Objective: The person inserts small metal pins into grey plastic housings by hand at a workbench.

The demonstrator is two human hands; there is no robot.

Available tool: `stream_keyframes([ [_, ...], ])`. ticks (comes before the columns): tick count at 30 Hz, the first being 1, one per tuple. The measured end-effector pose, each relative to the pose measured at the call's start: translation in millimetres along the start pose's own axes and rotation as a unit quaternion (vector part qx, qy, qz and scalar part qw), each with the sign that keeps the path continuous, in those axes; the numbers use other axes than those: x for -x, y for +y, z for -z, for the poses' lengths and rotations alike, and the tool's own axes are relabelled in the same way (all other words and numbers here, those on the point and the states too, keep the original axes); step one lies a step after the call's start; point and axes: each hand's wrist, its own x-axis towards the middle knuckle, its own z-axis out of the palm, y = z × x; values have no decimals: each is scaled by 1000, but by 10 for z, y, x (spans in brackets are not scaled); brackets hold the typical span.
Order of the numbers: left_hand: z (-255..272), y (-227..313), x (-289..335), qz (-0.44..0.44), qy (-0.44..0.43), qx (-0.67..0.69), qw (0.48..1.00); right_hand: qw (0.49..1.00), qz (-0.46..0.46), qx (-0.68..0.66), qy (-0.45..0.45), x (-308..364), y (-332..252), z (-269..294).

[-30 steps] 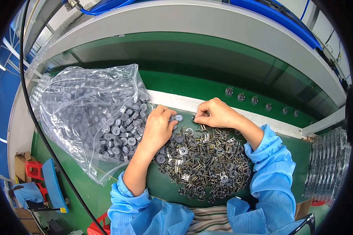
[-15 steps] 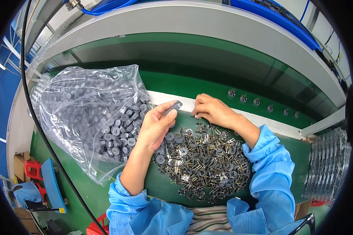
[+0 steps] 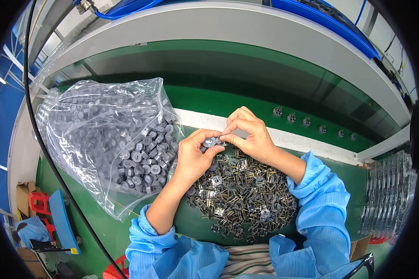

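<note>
My left hand (image 3: pixel 191 157) grips a round grey plastic cap (image 3: pixel 210 142) between thumb and fingers. Against its right side, my right hand (image 3: pixel 252 138) pinches a small metal part (image 3: pixel 223 142), mostly covered by the fingertips. Both hands meet just above a heap of small metal parts with thin pins (image 3: pixel 246 200). To the left, a clear plastic bag (image 3: pixel 91 153) lies on its side, full of similar grey caps (image 3: pixel 146 162), some showing at its mouth. A few grey caps also lie at the heap's left edge, partly behind my left hand.
Several small assembled pieces (image 3: pixel 306 122) stand in a row on the green surface beyond a white strip (image 3: pixel 293 140). Stacked clear trays (image 3: pixel 388 195) are at the right. A black cable (image 3: pixel 56 165) crosses the left side. Grey framing (image 3: pixel 209 21) spans the far side.
My hands have come together, the left moving slightly right and turning the cap, the right moving slightly lower. The cap now meets the metal part in my right fingers.
</note>
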Motion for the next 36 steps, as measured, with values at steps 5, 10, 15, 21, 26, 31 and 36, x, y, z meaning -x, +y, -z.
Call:
stream_keyframes([
  [5, 19, 98, 7, -69, 13, -90, 993, 996, 64, 63, 2, -5, -69, -20],
  [10, -7, 80, 24, -82, 16, -111, 990, 997, 53, 48, -4, 46, -41, -60],
  [15, -16, 104, 30, -41, 5, -103, 994, 989, 95, 110, -23, 80, -67, -73],
  [21, 13, 47, -19, -246, 37, -203, 947, 993, -111, -44, -20, 64, -40, -71],
  [26, -89, 125, 40, -135, -7, -172, 976, 940, -255, -140, -176, -78, 115, 180],
  [31, 135, -23, -44, 167, -56, 426, 887, 981, -116, 148, -43, -113, 480, 446],
  [36, 246, -117, -76, 229, -75, 649, 721, 903, -82, 417, -60, -43, 815, 630],
])
